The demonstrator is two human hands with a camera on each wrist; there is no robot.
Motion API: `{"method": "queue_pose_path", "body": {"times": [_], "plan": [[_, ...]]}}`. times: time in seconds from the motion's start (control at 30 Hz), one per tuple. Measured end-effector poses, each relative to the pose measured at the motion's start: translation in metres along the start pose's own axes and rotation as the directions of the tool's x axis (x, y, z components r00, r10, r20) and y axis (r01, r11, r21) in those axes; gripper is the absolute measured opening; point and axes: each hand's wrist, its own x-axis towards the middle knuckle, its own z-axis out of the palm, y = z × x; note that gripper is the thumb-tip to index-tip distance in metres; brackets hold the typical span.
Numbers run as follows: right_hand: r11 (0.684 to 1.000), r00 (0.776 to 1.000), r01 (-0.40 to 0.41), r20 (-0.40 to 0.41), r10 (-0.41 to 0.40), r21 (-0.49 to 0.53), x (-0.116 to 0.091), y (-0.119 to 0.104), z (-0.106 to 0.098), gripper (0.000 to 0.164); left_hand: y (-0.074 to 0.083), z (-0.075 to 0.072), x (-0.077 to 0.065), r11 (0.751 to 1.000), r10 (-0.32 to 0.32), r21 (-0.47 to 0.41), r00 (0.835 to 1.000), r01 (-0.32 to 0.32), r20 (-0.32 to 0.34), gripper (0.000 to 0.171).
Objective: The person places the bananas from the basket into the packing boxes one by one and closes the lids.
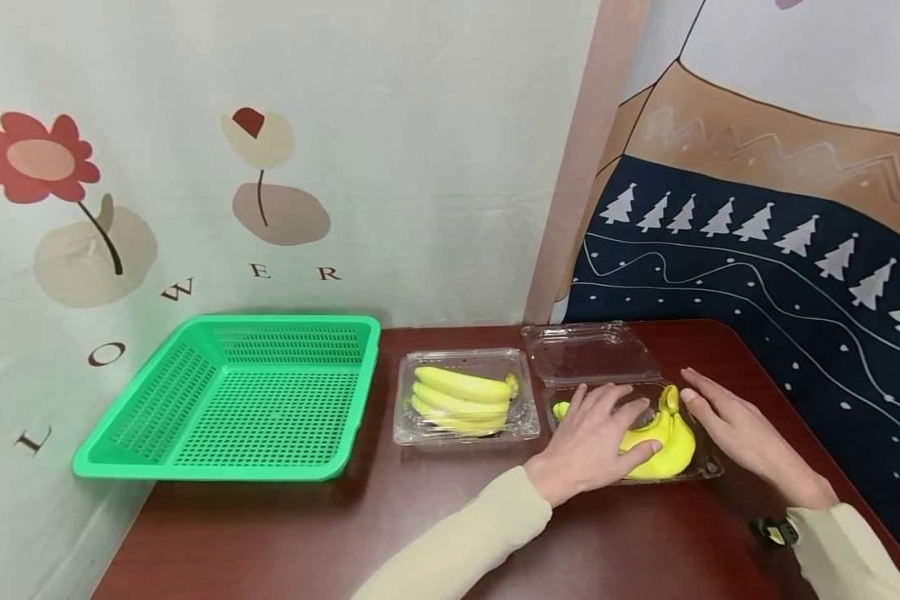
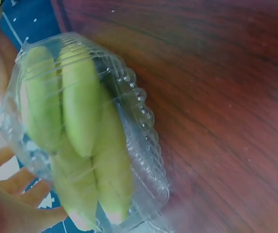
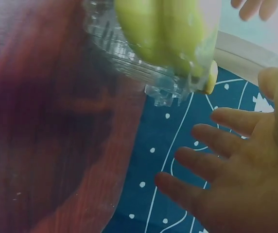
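Observation:
A bunch of yellow bananas lies in a clear plastic clamshell box at the table's right, its lid folded back toward the wall. My left hand reaches over the left part of this bunch with fingers spread, covering some of it. In the left wrist view, the left hand is right at the box side, by the banana tips. My right hand stands just right of the box, fingers extended. The right wrist view shows the right hand apart from the box, holding nothing, near the banana stem.
Another clear box with bananas inside stands left of the open one. Farther left is a large green plastic basket. A printed curtain hangs behind the dark red table, and a navy one borders its right side.

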Motion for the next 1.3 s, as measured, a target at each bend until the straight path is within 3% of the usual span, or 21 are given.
{"method": "queue_pose_path", "body": {"times": [0.17,0.3,0.47,0.63,0.9,1.3], "plan": [[0.999,0.998,-0.032,0.048,0.031,0.021,0.012,-0.003,-0.004,0.066,-0.007,-0.006,-0.003,0.991,-0.081,-0.113,0.996,0.076,-0.043,0.058],[0.998,0.996,-0.051,0.075,0.048,0.04,0.021,-0.005,-0.007,0.067,-0.013,-0.01,-0.006,0.954,-0.172,-0.256,0.984,0.155,-0.047,0.061],[0.996,0.992,-0.076,0.105,0.071,0.046,0.03,-0.006,-0.008,0.071,-0.018,-0.013,-0.007,0.863,-0.288,-0.434,0.958,0.259,0.0,0.068],[0.995,0.989,-0.09,0.124,0.083,0.051,0.036,-0.008,-0.004,0.072,-0.019,-0.014,-0.007,0.778,-0.373,-0.53,0.927,0.338,0.044,0.072],[0.992,0.984,-0.097,0.156,0.085,0.074,0.043,-0.006,0.002,0.072,-0.021,-0.013,-0.004,0.655,-0.467,-0.655,0.883,0.377,0.042,0.071],[0.992,0.983,-0.092,0.167,0.077,0.086,0.045,-0.007,0.008,0.072,-0.025,-0.01,0.007,0.428,-0.629,-0.804,0.775,0.413,0.064,0.066]]}}
